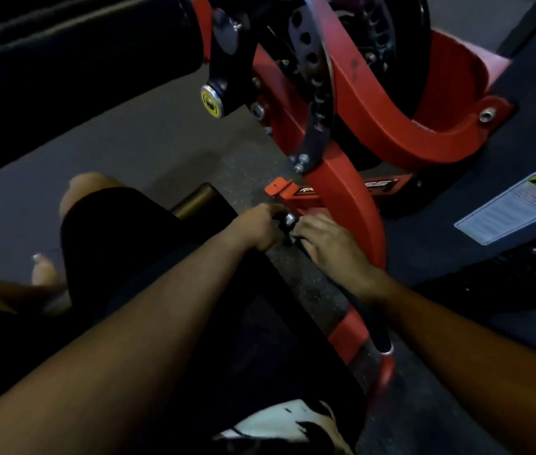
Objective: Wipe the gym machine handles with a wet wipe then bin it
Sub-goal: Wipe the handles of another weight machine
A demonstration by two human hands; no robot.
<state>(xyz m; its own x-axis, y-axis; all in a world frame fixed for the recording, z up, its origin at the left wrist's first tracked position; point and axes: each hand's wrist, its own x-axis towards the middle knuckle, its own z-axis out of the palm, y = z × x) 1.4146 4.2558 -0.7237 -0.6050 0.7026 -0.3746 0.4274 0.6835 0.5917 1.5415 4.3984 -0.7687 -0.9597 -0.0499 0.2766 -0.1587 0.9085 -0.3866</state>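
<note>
Handle [296, 236]: rigid, rubbery grip between my left hand [256, 226] and right hand [325, 244], both curled around it (wipe unseen).

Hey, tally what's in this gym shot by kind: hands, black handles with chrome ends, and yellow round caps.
Hands: 2, the left hand and right hand
Black handle with chrome ends: 1
Yellow round cap: 1
Total: 4

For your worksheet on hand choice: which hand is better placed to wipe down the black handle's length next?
Probably the right hand: it already lies on the black handle. The left hand sits at the chrome tip. No wipe is visible.
</note>
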